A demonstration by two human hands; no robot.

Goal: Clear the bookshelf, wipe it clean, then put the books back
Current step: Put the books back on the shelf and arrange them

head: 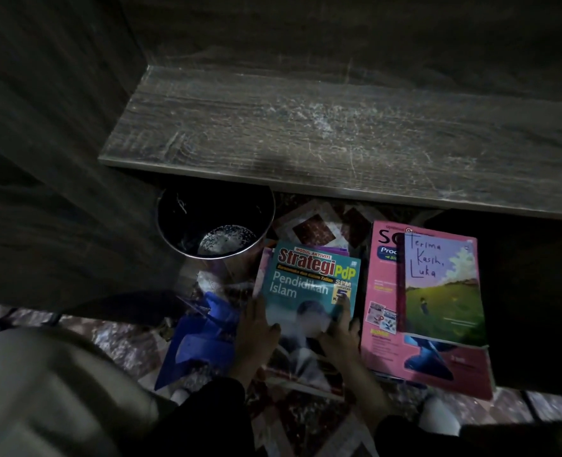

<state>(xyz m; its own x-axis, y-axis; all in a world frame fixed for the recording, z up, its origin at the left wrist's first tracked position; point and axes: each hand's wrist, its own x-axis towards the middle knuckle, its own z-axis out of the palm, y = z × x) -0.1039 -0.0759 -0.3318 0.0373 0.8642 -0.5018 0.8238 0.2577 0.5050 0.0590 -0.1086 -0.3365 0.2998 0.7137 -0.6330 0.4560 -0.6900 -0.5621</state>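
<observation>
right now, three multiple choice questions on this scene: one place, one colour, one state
1. The Terima Kasih, Luka book lies: A on a chair; B on the pink book; C in a drawer.
2. The book held by the left hand and right hand is: A teal; B red; C yellow.
3. The shelf board is: A stacked with books; B draped in cloth; C dusty.
B: it rests on the pink cover. A: the teal book reads Strategi PdP. C: pale streaks cover the wood.
</observation>
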